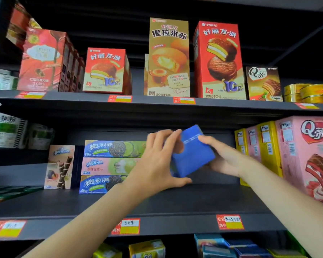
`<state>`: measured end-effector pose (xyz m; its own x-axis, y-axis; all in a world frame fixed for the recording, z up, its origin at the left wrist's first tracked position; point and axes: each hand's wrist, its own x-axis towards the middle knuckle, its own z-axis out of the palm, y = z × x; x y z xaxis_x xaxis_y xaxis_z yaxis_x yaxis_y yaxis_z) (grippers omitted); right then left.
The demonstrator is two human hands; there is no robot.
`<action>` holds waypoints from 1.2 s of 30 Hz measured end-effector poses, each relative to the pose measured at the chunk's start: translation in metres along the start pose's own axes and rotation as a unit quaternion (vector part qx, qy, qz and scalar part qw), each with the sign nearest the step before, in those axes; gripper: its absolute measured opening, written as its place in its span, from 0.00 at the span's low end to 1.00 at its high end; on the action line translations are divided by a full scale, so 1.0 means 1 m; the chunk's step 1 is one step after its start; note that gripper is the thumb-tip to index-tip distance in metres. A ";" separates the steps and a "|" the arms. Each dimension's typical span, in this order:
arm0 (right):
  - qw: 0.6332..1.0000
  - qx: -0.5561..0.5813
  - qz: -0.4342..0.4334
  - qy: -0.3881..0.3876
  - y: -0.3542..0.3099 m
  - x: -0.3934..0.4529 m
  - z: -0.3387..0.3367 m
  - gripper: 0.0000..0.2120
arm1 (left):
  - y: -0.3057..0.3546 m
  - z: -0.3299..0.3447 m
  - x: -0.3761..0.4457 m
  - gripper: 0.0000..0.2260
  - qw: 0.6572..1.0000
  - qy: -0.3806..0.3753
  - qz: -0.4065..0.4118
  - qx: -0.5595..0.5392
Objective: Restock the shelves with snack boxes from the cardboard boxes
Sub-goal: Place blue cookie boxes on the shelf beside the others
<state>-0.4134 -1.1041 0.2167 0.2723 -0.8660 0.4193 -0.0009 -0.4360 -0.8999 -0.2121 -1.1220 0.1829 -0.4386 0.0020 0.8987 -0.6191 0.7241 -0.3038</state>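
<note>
1. Cookie cartons [108,166], long and glossy, lie stacked three high at your left on the dark metal shelf [119,202].
2. Your left hand [157,161] curls round the blue box [191,151], a smooth cardboard block held tilted above the shelf.
3. Your right hand [224,155] grips its other side.
4. Pink and yellow boxes [265,148] stand upright at your right.

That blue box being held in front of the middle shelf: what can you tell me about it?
The plain blue cardboard box is rectangular, with faint pale print on one face, blurred. It is closed, tilted, and held above the dark shelf board, not resting on it. The left hand grips its left side, and the right hand holds its right side. It sits right of the stacked cookie boxes.
</note>
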 end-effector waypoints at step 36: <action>0.936 -0.313 0.020 0.162 -0.030 0.021 0.049 0.14 | -0.006 0.013 0.006 0.43 0.958 -0.079 -0.245 -0.125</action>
<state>-0.3601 -1.0972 0.2461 -0.0465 -0.8694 0.4918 -0.5957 -0.3711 -0.7124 -0.2195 -1.1351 0.1864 -0.2408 -0.4700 0.8492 -0.6090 0.7544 0.2448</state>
